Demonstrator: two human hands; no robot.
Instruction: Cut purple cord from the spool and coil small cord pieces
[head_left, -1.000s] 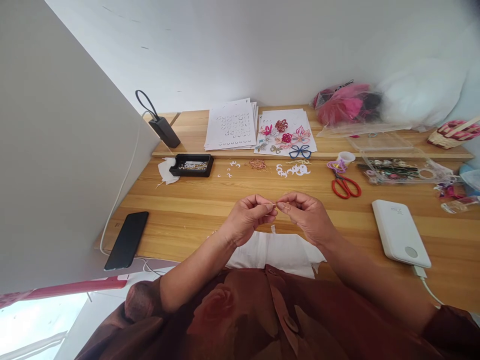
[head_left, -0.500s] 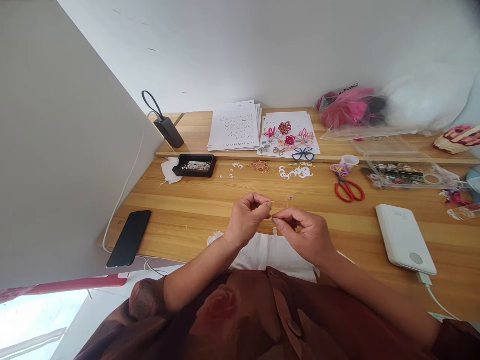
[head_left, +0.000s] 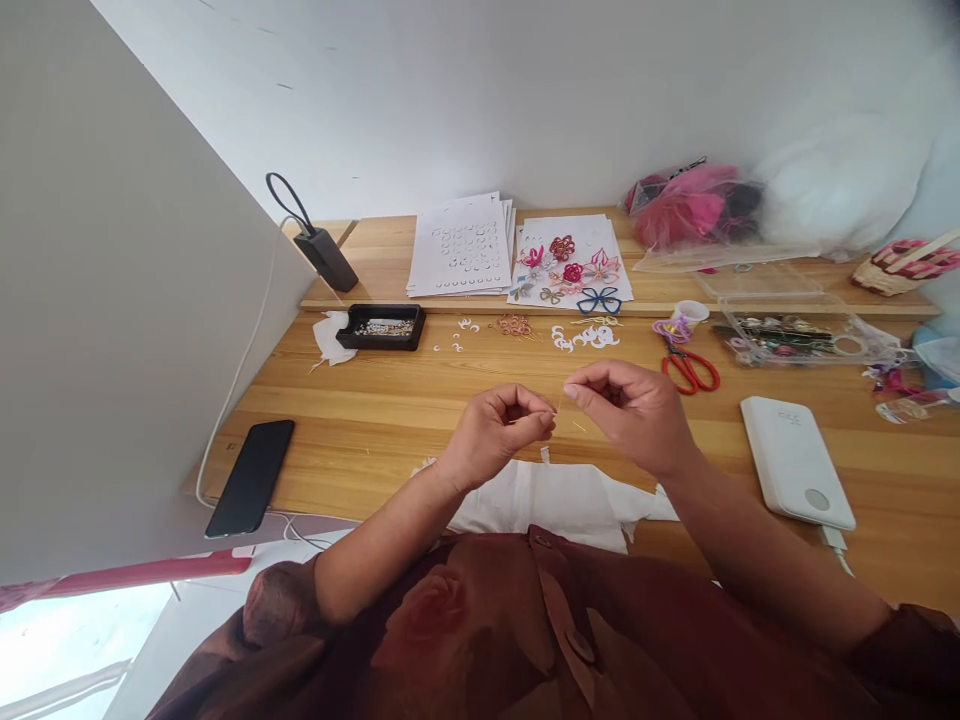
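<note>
My left hand (head_left: 504, 428) is closed in a pinch above the wooden table, thumb against fingertips. A thin gold-coloured strand, like fine wire (head_left: 560, 402), runs up from it to my right hand (head_left: 637, 408). Those fingertips are pinched too, a little higher and to the right. Another short bit of strand shows below the right fingers. Whatever else sits inside the left pinch is too small to make out. Beneath both hands lies a white cloth (head_left: 532, 495) along the table's near edge. Behind them are white crescent-shaped pieces (head_left: 585, 338) and a small pile of copper-coloured pieces (head_left: 515, 326).
Red-handled pliers or scissors (head_left: 690, 372) lie right of the hands, beside a white power bank (head_left: 796, 460). At left are a phone (head_left: 251, 478) and a black tray (head_left: 381, 328) of small beads. Wire flowers (head_left: 571, 272) rest on paper at the back.
My right hand has moved up and to the right, away from the left, with the strand stretched between them. My left hand stays nearly in place. The view has shifted slightly.
</note>
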